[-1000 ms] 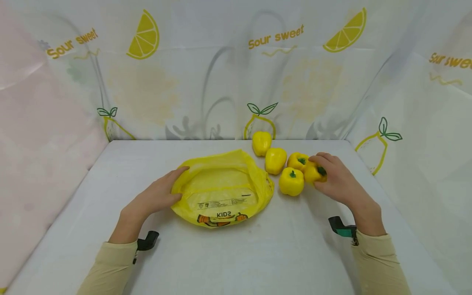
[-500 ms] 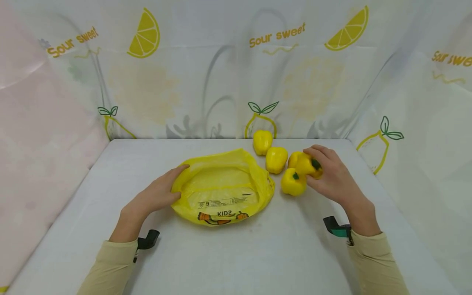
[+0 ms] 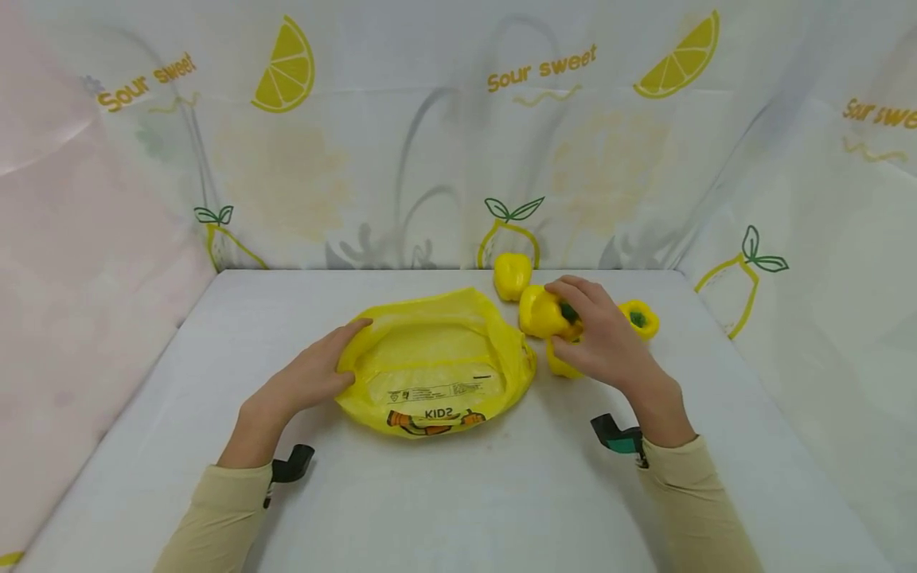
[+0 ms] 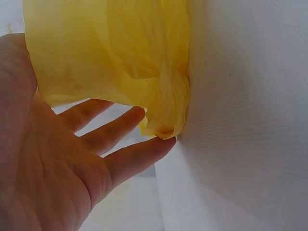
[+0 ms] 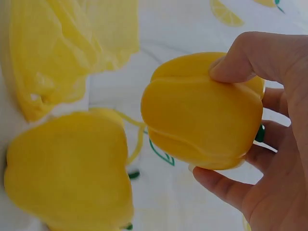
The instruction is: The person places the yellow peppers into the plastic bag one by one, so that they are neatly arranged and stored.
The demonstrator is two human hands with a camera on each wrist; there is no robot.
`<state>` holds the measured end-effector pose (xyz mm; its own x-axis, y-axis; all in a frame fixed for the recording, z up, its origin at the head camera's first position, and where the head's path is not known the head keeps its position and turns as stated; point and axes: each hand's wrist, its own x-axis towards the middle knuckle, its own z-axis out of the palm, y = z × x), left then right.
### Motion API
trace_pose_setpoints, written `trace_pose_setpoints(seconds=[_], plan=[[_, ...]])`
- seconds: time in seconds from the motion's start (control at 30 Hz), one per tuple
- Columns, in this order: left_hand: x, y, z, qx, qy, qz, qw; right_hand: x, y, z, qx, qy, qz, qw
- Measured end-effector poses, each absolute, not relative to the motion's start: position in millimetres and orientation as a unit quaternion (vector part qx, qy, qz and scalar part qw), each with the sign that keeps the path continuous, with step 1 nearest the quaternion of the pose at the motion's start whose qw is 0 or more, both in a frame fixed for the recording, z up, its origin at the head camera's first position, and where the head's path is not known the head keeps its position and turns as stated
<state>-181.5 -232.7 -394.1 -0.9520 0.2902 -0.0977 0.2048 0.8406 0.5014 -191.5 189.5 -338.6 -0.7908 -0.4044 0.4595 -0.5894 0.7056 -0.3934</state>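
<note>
your right hand (image 3: 602,342) grasps a yellow pepper (image 5: 202,110), its stem (image 5: 260,134) toward your palm, above the loose peppers (image 3: 512,277) and just beside the yellow bag (image 3: 423,306). your left hand (image 3: 308,378) touches the bag's left rim, fingers relaxed. use light, even pressure on that smooth-looking skin, steer around the neighbours, and support the rim without crumpling the wide mouth.

The near table (image 3: 458,501) leaves passing room; right of the bag (image 3: 430,346), partly hidden peppers (image 3: 562,366) seem in the way.
</note>
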Motion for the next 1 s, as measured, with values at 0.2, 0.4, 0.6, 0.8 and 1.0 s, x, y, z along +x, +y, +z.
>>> trace_pose_setpoints(seconds=[0.2,0.4,0.6,0.8,1.0], plan=[[-183,-234,-395,0.132,0.956,0.250,0.082,-195,168,-344,0.302,-0.901,0.274,0.150],[-184,-235,-394,0.134,0.954,0.254,0.080,-199,146,-347,0.311,-0.902,0.269,0.131],[-184,-233,-394,0.139,0.951,0.265,0.080,-201,124,-349,0.313,-0.903,0.280,0.091],[-183,-229,-395,0.144,0.947,0.277,0.078,-202,103,-359,0.317,-0.904,0.277,0.068],[-182,-227,-397,0.147,0.947,0.274,0.074,-208,83,-370,0.340,-0.901,0.262,0.067]])
